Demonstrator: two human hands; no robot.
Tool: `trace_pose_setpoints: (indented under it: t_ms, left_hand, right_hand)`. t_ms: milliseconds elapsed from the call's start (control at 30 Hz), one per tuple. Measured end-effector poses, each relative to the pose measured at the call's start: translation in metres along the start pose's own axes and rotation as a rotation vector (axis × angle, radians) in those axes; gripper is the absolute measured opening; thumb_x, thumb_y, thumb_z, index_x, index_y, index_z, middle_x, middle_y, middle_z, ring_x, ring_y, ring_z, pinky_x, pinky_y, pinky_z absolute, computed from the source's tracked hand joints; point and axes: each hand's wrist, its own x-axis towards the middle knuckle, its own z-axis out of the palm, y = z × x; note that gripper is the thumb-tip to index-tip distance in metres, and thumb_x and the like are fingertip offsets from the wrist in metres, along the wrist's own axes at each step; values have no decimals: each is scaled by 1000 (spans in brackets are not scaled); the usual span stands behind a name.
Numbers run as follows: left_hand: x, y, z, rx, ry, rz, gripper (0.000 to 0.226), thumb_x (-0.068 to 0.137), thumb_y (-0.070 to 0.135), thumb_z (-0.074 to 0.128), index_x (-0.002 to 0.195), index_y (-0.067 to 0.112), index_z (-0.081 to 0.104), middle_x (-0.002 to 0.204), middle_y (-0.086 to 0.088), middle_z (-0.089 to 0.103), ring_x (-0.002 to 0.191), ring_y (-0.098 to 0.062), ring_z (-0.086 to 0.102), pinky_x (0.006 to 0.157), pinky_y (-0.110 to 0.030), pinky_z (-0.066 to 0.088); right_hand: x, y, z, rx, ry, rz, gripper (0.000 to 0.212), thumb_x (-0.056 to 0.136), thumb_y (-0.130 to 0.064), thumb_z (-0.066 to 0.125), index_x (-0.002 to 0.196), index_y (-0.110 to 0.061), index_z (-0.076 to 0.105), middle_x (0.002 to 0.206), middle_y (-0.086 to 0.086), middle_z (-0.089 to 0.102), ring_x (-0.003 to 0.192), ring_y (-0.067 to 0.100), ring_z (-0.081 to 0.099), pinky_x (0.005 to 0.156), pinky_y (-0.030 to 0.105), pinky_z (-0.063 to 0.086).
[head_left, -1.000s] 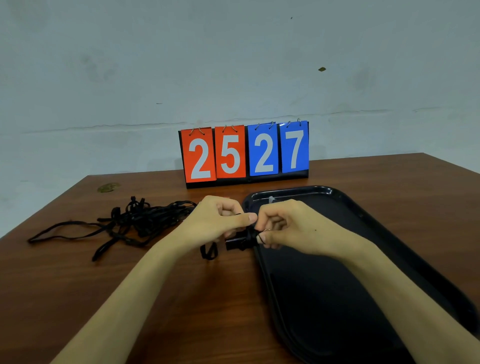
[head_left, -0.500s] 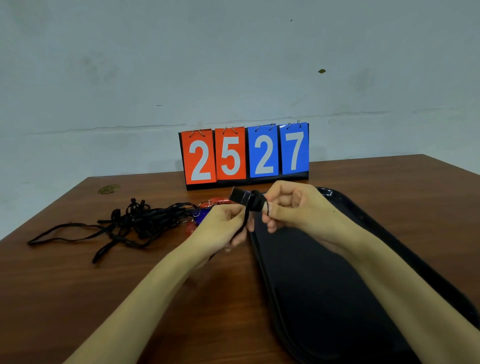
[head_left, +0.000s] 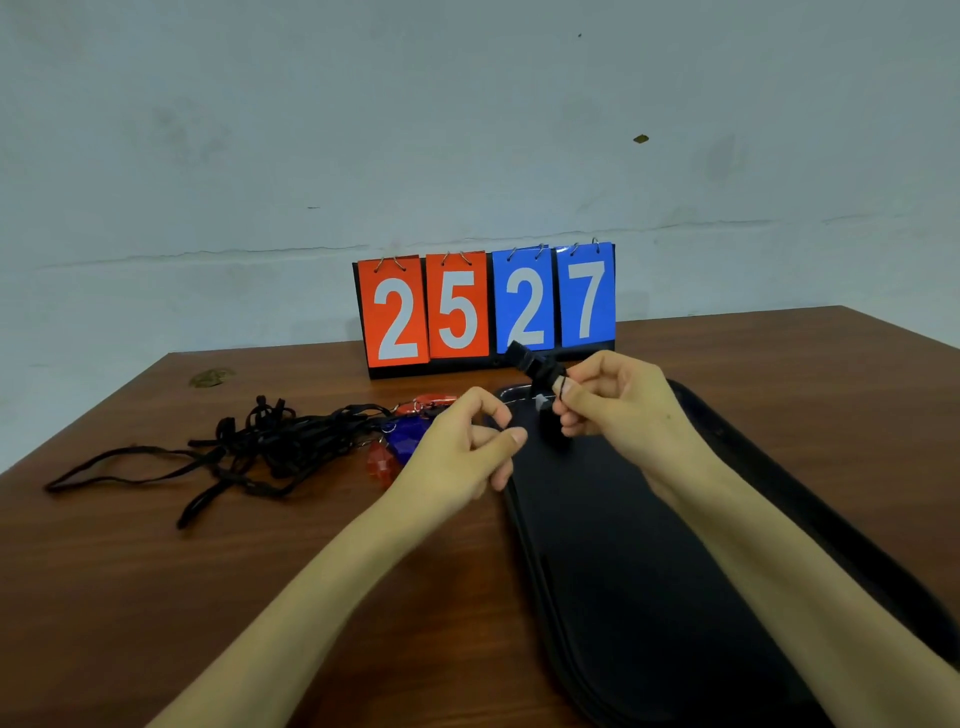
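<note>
My right hand (head_left: 618, 410) pinches a black whistle (head_left: 532, 364) and holds it up above the far end of the black tray (head_left: 779, 499). A dark bundle of its black lanyard (head_left: 553, 431) hangs just under the fingers. My left hand (head_left: 462, 452) hovers at the tray's left rim with its fingers curled. Its thumb tip is close to the bundle. Whether it pinches any cord is not visible.
A tangle of black lanyards (head_left: 270, 447) lies on the brown table (head_left: 208, 597) at the left. Red whistles (head_left: 381, 464) and a blue whistle (head_left: 408, 435) lie at its right end. A flip scoreboard (head_left: 488, 312) reading 25 27 stands at the back against the wall.
My right hand lifted the black whistle from the tray's rim up and to the right. My left hand stayed low beside the rim, and the strap it held is no longer seen in its fingers.
</note>
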Motion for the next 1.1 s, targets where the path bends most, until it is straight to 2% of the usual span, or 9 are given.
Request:
trace_pose_setpoints:
  t_ms: [233, 367, 467, 567, 633, 700, 833, 1000, 1100]
  left_hand:
    - [-1, -2, 1, 128, 42, 47, 21, 98, 24, 43, 84, 15, 55, 63, 4, 55, 39, 1, 41, 41, -11, 31]
    - [1, -3, -3, 236, 72, 26, 29, 97, 32, 43, 76, 19, 58, 53, 7, 50, 40, 1, 41, 45, -11, 32]
    - [1, -4, -5, 269, 35, 11, 29, 90, 38, 55, 71, 17, 61, 51, 2, 47, 46, -5, 43, 53, -9, 39]
    - [2, -5, -8, 338, 32, 45, 29, 84, 38, 62, 67, 15, 60, 52, 1, 49, 52, -8, 46, 63, -23, 45]
    - [2, -3, -10, 340, 41, 71, 28, 85, 37, 62, 63, 20, 58, 48, 7, 46, 49, -3, 44, 61, -24, 43]
    - [2, 0, -12, 345, 68, 107, 28, 85, 36, 61, 60, 25, 56, 52, 5, 51, 52, -4, 47, 62, -24, 43]
    - [3, 0, -17, 337, 99, 128, 27, 87, 37, 59, 63, 24, 59, 70, -4, 67, 73, -13, 64, 72, -30, 51]
    - [4, 1, -21, 319, 85, 104, 32, 87, 38, 57, 64, 16, 61, 54, 4, 55, 49, -2, 48, 52, -13, 40]
    - [3, 4, -22, 251, 43, 84, 37, 83, 44, 57, 59, 16, 60, 49, 4, 51, 44, -6, 43, 47, -14, 35]
  right_hand:
    - [-3, 6, 5, -456, 92, -143, 11, 88, -18, 62, 82, -24, 55, 76, -5, 63, 72, 6, 62, 68, 20, 51]
    - [-5, 11, 6, -627, 48, -221, 6, 88, -17, 61, 87, -21, 56, 78, -7, 62, 72, 3, 58, 66, 13, 44]
    - [-3, 14, 4, -736, 13, -279, 7, 88, -18, 62, 87, -20, 55, 79, -7, 60, 73, 4, 56, 67, 16, 45]
    - [-2, 15, 3, -808, -48, -291, 8, 88, -19, 62, 88, -19, 54, 76, -10, 55, 71, 3, 53, 63, 12, 40]
    - [-3, 15, 3, -819, -123, -295, 10, 87, -19, 62, 86, -21, 53, 76, -11, 55, 72, 4, 53, 65, 15, 41]
    - [-3, 14, 3, -818, -204, -302, 10, 86, -19, 63, 84, -21, 53, 78, -8, 58, 75, 7, 55, 69, 20, 43]
    - [-5, 12, 5, -780, -357, -293, 11, 86, -17, 64, 82, -22, 55, 80, -8, 61, 74, 4, 57, 67, 17, 43]
    - [-8, 6, 7, -596, -484, -258, 7, 86, -14, 64, 84, -18, 59, 74, -3, 65, 67, 4, 63, 68, 20, 54]
    - [-11, 2, 8, -492, -538, -221, 3, 86, -11, 64, 87, -11, 61, 76, 2, 67, 67, 8, 64, 70, 25, 57]
